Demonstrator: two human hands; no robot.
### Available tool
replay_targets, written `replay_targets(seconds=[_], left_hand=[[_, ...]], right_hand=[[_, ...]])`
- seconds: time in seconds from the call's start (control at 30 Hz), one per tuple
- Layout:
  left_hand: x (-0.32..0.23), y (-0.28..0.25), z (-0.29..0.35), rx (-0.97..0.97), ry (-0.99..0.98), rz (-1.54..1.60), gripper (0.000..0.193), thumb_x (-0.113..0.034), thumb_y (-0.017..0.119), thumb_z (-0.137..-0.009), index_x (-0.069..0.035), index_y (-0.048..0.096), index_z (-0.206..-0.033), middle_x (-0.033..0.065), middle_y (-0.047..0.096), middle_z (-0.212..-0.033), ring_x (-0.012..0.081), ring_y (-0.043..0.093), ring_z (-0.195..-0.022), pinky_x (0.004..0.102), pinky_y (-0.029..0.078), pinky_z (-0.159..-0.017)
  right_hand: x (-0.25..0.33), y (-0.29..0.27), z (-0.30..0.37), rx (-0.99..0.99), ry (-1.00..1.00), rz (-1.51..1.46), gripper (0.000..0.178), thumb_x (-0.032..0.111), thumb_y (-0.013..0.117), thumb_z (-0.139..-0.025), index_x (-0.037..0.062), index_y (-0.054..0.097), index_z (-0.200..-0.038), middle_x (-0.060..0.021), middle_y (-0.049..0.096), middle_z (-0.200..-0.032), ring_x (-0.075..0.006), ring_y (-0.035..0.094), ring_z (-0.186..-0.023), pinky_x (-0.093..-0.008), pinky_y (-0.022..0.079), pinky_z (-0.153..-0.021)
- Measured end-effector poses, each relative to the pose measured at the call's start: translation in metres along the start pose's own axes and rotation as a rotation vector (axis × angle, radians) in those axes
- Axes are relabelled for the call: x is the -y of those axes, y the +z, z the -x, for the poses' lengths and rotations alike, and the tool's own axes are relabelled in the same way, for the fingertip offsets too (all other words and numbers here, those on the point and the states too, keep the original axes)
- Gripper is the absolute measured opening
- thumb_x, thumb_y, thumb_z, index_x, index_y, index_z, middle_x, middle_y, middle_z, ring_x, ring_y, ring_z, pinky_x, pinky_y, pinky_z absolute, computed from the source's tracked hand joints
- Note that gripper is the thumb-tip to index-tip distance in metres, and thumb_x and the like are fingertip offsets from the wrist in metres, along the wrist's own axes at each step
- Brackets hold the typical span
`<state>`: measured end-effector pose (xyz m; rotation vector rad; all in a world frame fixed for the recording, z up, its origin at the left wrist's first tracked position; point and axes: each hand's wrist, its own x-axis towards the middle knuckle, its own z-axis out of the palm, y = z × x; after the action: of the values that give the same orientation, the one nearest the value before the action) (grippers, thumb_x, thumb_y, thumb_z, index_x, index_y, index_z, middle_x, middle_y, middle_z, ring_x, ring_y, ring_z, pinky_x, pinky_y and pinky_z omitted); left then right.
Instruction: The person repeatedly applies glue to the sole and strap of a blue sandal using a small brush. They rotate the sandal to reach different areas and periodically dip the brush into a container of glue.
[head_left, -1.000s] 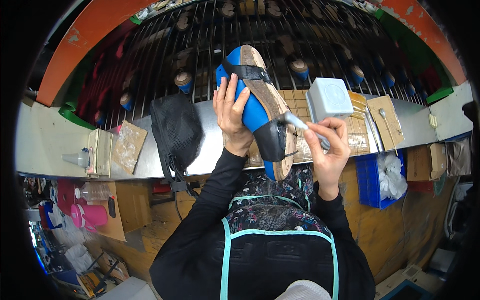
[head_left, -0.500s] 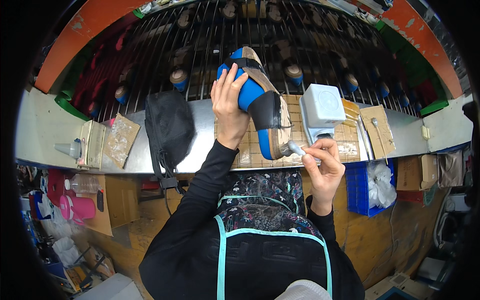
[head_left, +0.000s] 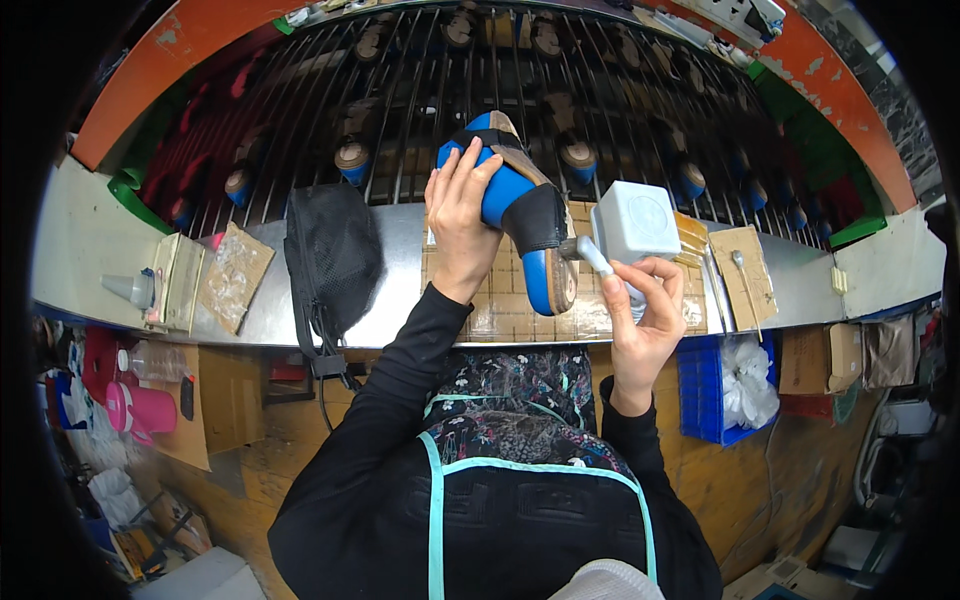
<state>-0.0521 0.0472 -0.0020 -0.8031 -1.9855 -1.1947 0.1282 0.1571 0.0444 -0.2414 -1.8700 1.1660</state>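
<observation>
My left hand [head_left: 463, 225] is closed round a blue shoe last [head_left: 537, 283] that wears a sandal upper with wide black straps [head_left: 533, 217]. Its fingers lie over the far part of the last, and the sole side faces right. Between the thumb and fingers of my right hand [head_left: 648, 325] is a small brush [head_left: 596, 256] with a pale grey handle. The brush's dark tip meets the sole edge just below the near strap. Beneath the shoe lies a taped cardboard sheet [head_left: 505, 312] on the metal bench.
A white square container [head_left: 637, 222] stands right of the shoe. A black mesh bag [head_left: 333, 260] lies left of my left arm. Beyond, a rack of metal rods [head_left: 410, 110] carries several lasted shoes. Below the bench at right is a blue crate [head_left: 705, 395] with white plastic bags.
The brush has moved up the sole edge, from the near end toward the strap. In my left hand the shoe has rolled a little, showing less of its underside.
</observation>
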Motion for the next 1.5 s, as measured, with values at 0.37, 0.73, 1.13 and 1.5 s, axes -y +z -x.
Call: replay_targets(seconds=[0.37,0.73,1.13,1.5], left_hand=[[-0.016,-0.011,-0.001,0.204,-0.197,0.076,0.057,-0.007,0.080,-0.064,-0.018,0.060,-0.116,0.0111,0.061,-0.128,0.0326,0.054,-0.122,0.0553,0.025,-0.108],[-0.027,-0.022,0.000,0.606,-0.293,0.387,0.072,-0.002,0.086,-0.049,-0.011,0.058,-0.115,0.0096,0.071,-0.091,0.0310,0.068,-0.092,0.0357,0.052,-0.082],[-0.033,-0.034,0.010,1.294,-0.636,0.946,0.074,0.006,0.088,-0.048,0.001,0.060,-0.116,0.0098,0.068,-0.104,0.0205,0.063,-0.103,0.0313,0.051,-0.091],[-0.030,-0.022,0.040,1.588,-0.913,1.293,0.069,0.002,0.088,-0.052,0.005,0.060,-0.115,0.0173,0.068,-0.108,0.0266,0.066,-0.099,0.0346,0.051,-0.091]], right_hand=[[-0.003,-0.004,-0.004,0.138,-0.007,-0.164,0.018,0.001,0.075,-0.078,0.0000,0.072,-0.095,-0.0059,0.055,-0.094,-0.0142,0.053,-0.086,-0.0246,0.044,-0.074],[0.005,-0.017,-0.061,0.360,-0.172,-0.127,0.019,0.003,0.077,-0.075,0.0005,0.073,-0.093,-0.0057,0.057,-0.088,-0.0137,0.054,-0.083,-0.0243,0.042,-0.073],[-0.009,-0.022,-0.078,0.548,-0.153,-0.151,0.020,0.006,0.080,-0.073,0.0005,0.074,-0.091,-0.0057,0.059,-0.085,-0.0142,0.055,-0.080,-0.0252,0.043,-0.070],[-0.038,-0.037,-0.057,0.574,-0.017,-0.149,0.019,0.005,0.079,-0.073,0.0002,0.075,-0.091,-0.0059,0.059,-0.085,-0.0125,0.057,-0.077,-0.0239,0.045,-0.067]])
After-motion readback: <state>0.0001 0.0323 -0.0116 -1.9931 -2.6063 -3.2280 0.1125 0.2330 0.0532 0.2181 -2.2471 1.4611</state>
